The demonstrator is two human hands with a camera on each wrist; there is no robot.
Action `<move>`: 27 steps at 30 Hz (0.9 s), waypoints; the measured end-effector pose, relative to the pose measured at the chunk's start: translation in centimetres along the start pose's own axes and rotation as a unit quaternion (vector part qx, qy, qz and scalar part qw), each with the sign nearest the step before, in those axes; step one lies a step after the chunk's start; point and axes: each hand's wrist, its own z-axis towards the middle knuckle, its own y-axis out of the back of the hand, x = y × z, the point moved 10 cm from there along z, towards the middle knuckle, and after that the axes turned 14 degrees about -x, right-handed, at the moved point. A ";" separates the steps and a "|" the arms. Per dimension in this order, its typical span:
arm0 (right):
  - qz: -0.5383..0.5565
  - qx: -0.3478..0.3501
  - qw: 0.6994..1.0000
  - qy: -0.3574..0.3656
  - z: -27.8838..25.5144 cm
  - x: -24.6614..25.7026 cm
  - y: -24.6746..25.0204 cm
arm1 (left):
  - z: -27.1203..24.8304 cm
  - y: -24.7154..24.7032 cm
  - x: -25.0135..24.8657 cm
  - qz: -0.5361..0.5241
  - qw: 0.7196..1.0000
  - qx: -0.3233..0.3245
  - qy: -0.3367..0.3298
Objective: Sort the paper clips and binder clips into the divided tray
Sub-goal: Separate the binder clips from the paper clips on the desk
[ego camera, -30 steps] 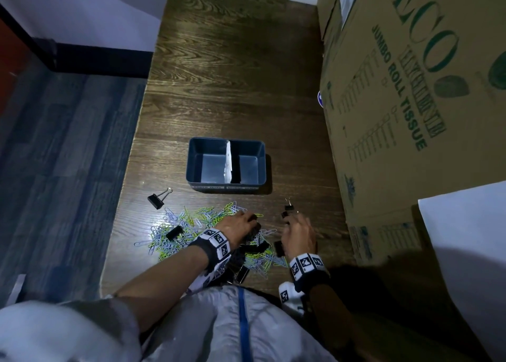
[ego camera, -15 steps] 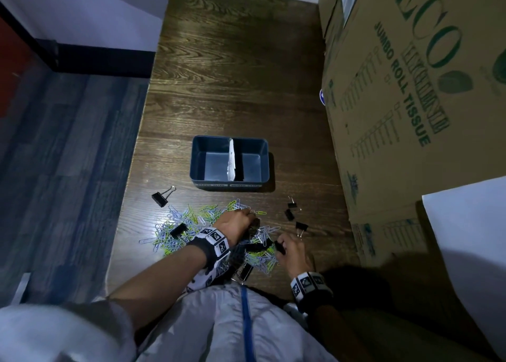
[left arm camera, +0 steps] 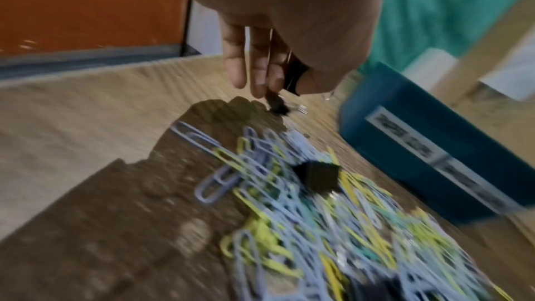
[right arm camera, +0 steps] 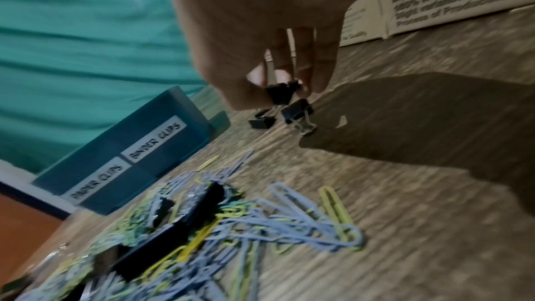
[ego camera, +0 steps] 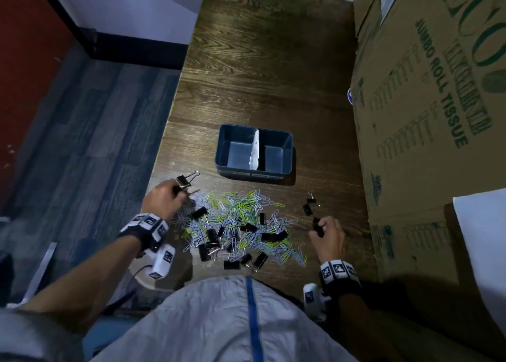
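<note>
The left hand (ego camera: 163, 200) is at the left edge of the paper clip pile (ego camera: 241, 224), fingers curled, its grip closed on a black binder clip (left arm camera: 293, 74) between thumb and fingertips. The right hand (ego camera: 327, 231) is at the pile's right edge, its grip pinching another black binder clip (right arm camera: 279, 94). Both forearms reach forward, each wrist banded with a marked strap.

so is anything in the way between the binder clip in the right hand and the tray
Nothing visible. The right hand pinches a black binder clip right of the pile of clips. Between it and the blue tray lies bare table; two loose binder clips sit low beside the path. Both compartments look empty.
</note>
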 end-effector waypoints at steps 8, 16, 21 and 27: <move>-0.025 0.028 0.999 0.022 -0.1 -1.5 -1.0 | -1.1 -0.4 6.7 0.026 0.993 0.056 0.100; 0.012 0.079 0.985 0.154 -3.5 3.6 -3.3 | -7.0 -1.0 4.0 0.018 0.997 0.065 0.038; -0.015 0.142 0.965 0.222 -6.1 6.9 -6.0 | -9.3 -3.8 -0.9 -0.031 0.991 0.126 -0.028; -0.048 0.191 0.951 0.236 -7.7 8.0 -8.0 | -9.0 -3.0 -4.4 0.006 0.990 0.092 -0.103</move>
